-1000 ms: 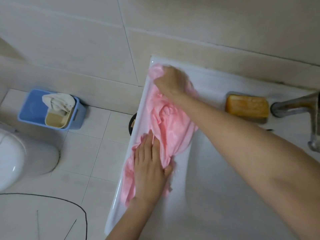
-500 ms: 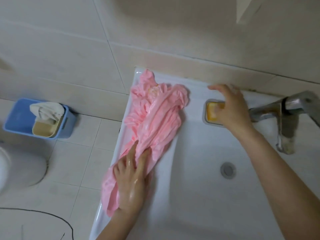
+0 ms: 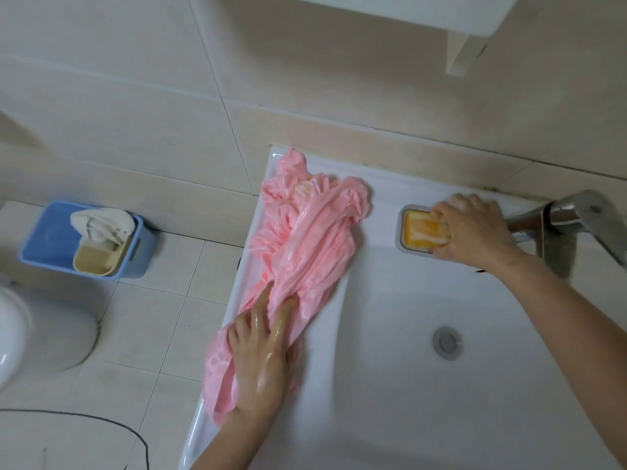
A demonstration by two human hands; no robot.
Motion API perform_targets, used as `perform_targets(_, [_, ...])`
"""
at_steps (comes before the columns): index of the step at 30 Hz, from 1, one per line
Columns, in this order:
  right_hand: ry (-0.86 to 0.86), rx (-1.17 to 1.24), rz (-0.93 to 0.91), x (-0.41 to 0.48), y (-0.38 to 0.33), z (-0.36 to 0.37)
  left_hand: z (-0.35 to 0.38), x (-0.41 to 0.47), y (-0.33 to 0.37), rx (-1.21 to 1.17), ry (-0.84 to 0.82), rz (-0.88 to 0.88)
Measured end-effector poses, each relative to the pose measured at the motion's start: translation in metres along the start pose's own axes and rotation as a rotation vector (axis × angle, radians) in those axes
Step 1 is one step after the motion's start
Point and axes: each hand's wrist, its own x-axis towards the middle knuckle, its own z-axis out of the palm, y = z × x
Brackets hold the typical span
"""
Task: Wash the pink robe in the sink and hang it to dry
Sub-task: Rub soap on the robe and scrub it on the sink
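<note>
Wet pink cloth robe (image 3: 305, 245), glossy sink (image 3: 390, 334)

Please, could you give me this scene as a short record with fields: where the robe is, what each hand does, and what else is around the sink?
robe: pink, wet, bunched along the left rim of the sink
left hand: wet, fingers flat, presses the robe's near end
right hand: grips the soap
soap: orange bar in a grey dish at the sink's back edge
tap: right of the dish
drain: in the basin
floor: blue bin and toilet, left of the sink
stage: soaping; robe not yet hung
</note>
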Motion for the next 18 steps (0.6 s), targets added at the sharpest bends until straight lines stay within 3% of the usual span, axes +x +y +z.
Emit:
perform_targets(6, [0.077,0.03,0.022,-0.013,0.003,-0.01,-0.002,0.001,0.001,-0.001,-0.017,-0.017])
perform_targets(10, [0.148,0.237,0.053,-0.033,-0.008,-0.041,0.0,-0.001,0.002,-0.022,-0.005,-0.014])
perform_targets(12, [0.233,0.39,-0.051,-0.049,-0.033,-0.055,0.001,-0.002,0.001,-0.027,0.013,-0.009])
perform_targets(15, [0.335,0.546,-0.372,-0.07,-0.098,-0.059,0.003,-0.005,0.001,-0.017,0.062,0.002])
perform_targets(18, [0.361,0.514,-0.576,-0.075,-0.161,-0.03,0.003,-0.009,0.005,-0.006,0.103,0.022])
